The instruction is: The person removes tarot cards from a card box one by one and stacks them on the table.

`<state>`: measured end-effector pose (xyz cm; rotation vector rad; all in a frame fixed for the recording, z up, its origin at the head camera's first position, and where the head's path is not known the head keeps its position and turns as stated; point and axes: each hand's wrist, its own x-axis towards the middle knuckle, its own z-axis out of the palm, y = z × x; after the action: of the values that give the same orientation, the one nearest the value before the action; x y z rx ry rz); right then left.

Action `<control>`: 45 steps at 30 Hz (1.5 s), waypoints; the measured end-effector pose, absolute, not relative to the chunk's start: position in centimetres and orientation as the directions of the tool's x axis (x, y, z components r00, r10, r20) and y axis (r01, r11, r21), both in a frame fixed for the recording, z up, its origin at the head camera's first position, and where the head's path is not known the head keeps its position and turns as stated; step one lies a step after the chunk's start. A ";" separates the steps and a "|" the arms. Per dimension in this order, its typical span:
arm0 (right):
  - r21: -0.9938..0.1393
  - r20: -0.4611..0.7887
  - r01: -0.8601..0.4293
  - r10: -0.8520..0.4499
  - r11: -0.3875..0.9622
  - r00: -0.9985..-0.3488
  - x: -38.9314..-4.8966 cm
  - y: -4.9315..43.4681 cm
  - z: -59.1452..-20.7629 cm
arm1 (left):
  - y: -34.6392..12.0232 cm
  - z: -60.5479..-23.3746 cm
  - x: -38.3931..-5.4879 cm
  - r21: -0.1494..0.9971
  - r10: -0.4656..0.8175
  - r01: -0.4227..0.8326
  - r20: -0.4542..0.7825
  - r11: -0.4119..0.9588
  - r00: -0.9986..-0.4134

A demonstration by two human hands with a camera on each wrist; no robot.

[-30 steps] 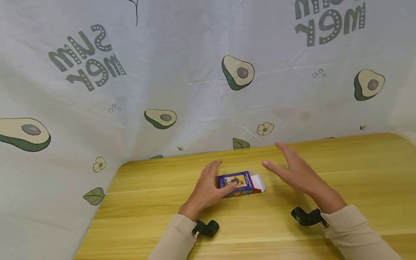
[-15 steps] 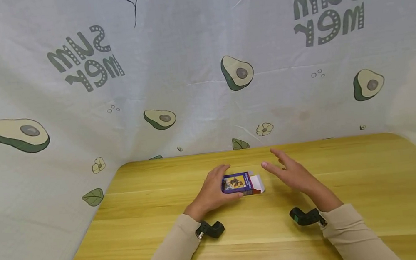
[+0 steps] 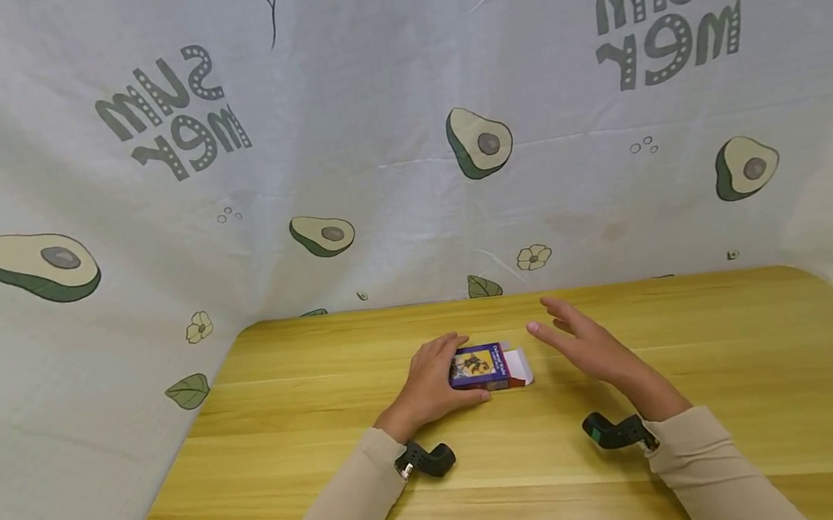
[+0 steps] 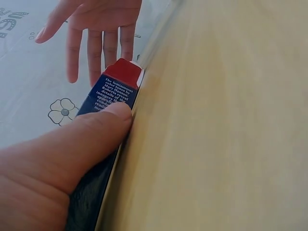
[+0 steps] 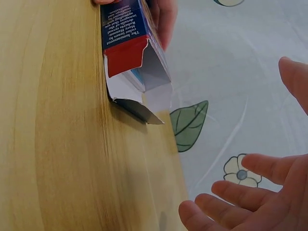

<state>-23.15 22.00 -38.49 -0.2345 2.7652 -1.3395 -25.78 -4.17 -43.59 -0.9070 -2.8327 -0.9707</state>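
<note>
A small blue and purple card box (image 3: 481,364) lies flat on the wooden table, its picture face up. My left hand (image 3: 428,384) grips its left end, thumb along the near side and fingers over the far side. The box's right end is open, with a red flap (image 5: 126,61) and white flaps sticking out. Something white and blue shows inside in the right wrist view. To the right of that open end, my right hand (image 3: 596,347) hovers apart from the box, fingers spread and holding nothing.
The wooden table (image 3: 698,367) reaches back to a hanging white cloth (image 3: 385,87) printed with avocados, leaves and lettering. This cloth also runs along the left side. A black wrist camera (image 3: 431,459) sits on the left wrist, and another wrist camera (image 3: 614,430) on the right.
My left hand has slid right along the box, its thumb dropping from the top face to the near side. My right hand's fingers have drawn slightly lower. The box stays in place.
</note>
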 end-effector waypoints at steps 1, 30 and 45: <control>-0.787 0.014 -0.113 -0.166 0.606 -0.986 -23.2 22.0 -38.5 | -4.2 -43.6 -25.7 0.556 0.519 0.527 0.190 0.643 -0.833; -0.801 0.104 -0.237 -0.263 0.549 -0.959 -22.6 21.3 -36.6 | -4.2 -44.0 -25.5 0.652 0.463 0.551 0.326 0.521 -0.824; -0.764 0.212 -0.350 -0.301 0.542 -0.930 -22.1 20.1 -35.2 | -4.1 -44.2 -25.8 0.703 0.424 0.553 0.378 0.447 -0.823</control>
<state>-22.05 20.08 -35.15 -0.5927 2.8067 -1.4119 -25.76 -4.10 -44.18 -0.8653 -2.5441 -1.3209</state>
